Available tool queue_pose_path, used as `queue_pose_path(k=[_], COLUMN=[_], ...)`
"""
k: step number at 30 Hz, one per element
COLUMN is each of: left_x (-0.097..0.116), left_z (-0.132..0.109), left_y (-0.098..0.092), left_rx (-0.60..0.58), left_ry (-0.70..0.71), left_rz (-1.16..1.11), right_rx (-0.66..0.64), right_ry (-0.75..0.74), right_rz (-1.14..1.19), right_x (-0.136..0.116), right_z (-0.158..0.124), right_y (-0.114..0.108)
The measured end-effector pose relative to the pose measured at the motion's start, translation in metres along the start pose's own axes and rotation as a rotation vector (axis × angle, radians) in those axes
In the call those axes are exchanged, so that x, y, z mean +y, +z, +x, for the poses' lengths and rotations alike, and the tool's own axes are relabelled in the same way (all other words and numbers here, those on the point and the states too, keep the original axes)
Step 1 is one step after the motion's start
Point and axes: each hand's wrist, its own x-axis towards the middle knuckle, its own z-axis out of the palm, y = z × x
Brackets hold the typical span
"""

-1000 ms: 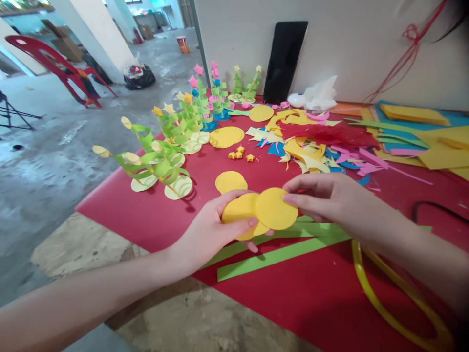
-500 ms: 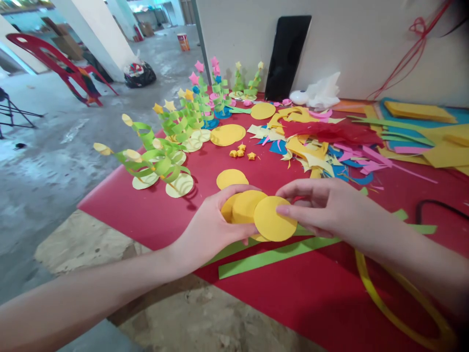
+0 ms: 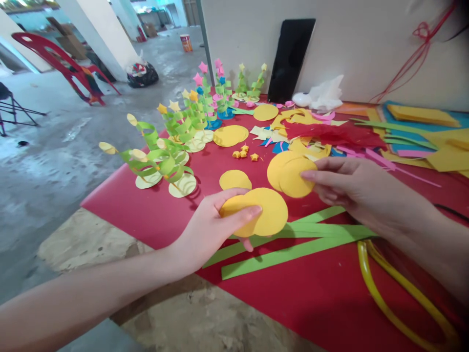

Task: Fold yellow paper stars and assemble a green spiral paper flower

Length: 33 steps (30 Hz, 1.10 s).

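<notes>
2 hands over a red table (image 3: 146,215). Left hand (image 3: 210,227) closed around a small stack of yellow paper circles (image 3: 264,212), thumb on top, fingers under; stack sticks out right of the thumb, above the table. Right hand (image 3: 351,188) farther and to the right, fingers half curled, fingertips pinching the right edge of 2 overlapping yellow discs (image 3: 289,175); these lie left of that hand, just beyond the left-hand stack, apart from it. 1 more lone yellow circle (image 3: 235,179) flat on the table just beyond the left thumb. Green paper strips (image 3: 293,242) under and near both hands. Green paper spiral trees (image 3: 161,159) far left, paper scrap pile (image 3: 311,134) far centre, yellow tube (image 3: 388,300) near right.
</notes>
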Motion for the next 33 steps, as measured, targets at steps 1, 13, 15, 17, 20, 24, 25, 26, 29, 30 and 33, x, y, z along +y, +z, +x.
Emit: queue_pose_path(k=[1, 13, 15, 17, 20, 24, 25, 26, 29, 30, 33], left_x=[0.000, 0.001, 0.001, 0.003, 0.005, 0.005, 0.005, 0.004, 0.002, 0.001, 0.002], left_z=[0.000, 0.001, 0.001, 0.002, 0.003, 0.004, 0.004, 0.004, 0.005, 0.005, 0.006], left_y=[0.000, -0.001, -0.001, 0.000, -0.001, -0.001, -0.001, 0.000, 0.001, 0.001, 0.001], left_rx=[-0.005, -0.055, -0.061, -0.063, -0.067, -0.061, -0.060, -0.063, -0.100, -0.115, -0.142], left_ry=[-0.010, -0.091, -0.096, -0.090, -0.075, -0.048, -0.044, -0.043, -0.054, -0.061, -0.080], left_rz=[-0.004, 0.024, 0.015, 0.001, -0.007, -0.007, -0.015, -0.029, -0.072, -0.077, -0.060], right_rx=[0.020, -0.068, -0.010, -0.023, -0.182, -0.416, -0.425, -0.414, -0.319, -0.292, -0.246], right_ry=[-0.007, -0.250, -0.341, -0.373, -0.257, -0.133, -0.123, -0.116, -0.085, -0.074, -0.063], right_rz=[0.017, -0.387, -0.543, -0.617, -0.629, -0.594, -0.568, -0.542, -0.486, -0.470, -0.425], right_x=[-0.001, -0.018, -0.019, -0.023, -0.026, -0.019, -0.015, -0.012, -0.006, -0.006, -0.008], right_z=[0.002, 0.047, 0.050, 0.044, 0.023, -0.005, -0.008, -0.010, -0.011, -0.011, -0.011], right_y=[0.001, 0.043, 0.045, 0.043, 0.036, 0.027, 0.025, 0.024, 0.020, 0.020, 0.019])
